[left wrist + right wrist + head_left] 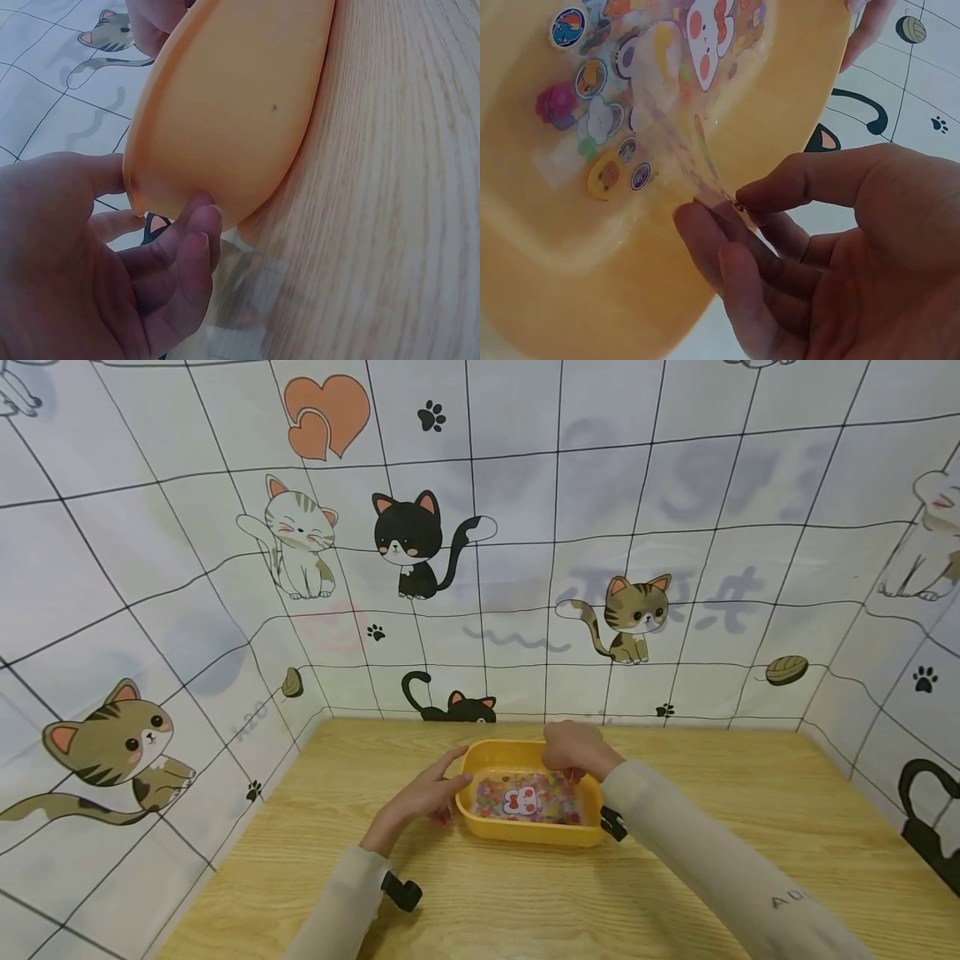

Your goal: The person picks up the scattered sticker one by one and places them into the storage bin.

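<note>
A yellow plastic basin (525, 833) sits on the wooden table, with many colourful stickers and a white bunny face (521, 800) over its floor. My left hand (427, 789) grips its left end. In the left wrist view the thumb lies at the rim and the other fingers bend against the outer wall (240, 97). Over the far right side of the basin is my right hand (573, 749). Between thumb and fingertips it pinches the edge of a thin clear plastic sheet (718, 199), seen in the right wrist view. The sheet's far part overlaps the stickers (591, 77).
Wood-grain tabletop (360, 760) surrounds the basin. Behind and at both sides hangs a white gridded sheet (517, 568) printed with cartoon cats. In the left wrist view a small clear, shiny piece (251, 289) shows on the tabletop below the basin.
</note>
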A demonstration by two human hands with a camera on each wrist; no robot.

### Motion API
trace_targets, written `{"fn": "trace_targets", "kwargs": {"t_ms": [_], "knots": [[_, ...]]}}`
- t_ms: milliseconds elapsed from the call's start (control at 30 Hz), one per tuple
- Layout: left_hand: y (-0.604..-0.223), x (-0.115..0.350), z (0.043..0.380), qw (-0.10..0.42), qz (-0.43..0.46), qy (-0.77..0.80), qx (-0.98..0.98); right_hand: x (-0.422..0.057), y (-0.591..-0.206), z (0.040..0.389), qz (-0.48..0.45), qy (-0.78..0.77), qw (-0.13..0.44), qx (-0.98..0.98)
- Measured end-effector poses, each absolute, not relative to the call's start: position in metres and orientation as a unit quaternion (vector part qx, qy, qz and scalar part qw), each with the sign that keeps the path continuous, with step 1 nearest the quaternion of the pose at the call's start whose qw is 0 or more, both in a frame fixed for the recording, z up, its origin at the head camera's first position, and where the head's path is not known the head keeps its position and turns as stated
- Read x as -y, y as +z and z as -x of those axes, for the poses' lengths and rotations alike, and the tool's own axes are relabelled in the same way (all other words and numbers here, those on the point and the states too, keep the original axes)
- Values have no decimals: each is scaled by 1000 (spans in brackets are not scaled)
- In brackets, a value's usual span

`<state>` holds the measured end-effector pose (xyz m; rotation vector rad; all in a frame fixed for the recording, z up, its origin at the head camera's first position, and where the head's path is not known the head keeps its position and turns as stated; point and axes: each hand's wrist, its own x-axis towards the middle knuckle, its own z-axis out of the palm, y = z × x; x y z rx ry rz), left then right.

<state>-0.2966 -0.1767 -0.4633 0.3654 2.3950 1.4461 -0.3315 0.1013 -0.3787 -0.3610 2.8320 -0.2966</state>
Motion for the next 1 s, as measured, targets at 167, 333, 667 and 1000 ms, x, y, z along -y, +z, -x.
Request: {"fn": "trace_targets", "kwargs": {"t_ms": [167,333,667,1000], "knots": [[-464,176,297,158,-129,505,-839,-100,-379,333,118,-111,124,-979],[-465,175,297,155,-130,506,-838,-98,-382,335,113,-137,138,-974],[-466,176,297,158,-123,506,-839,-97,-390,337,136,-95,127,-978],[-466,177,298,157,-130,500,-842,-100,-391,339,108,-99,152,-977]]}}
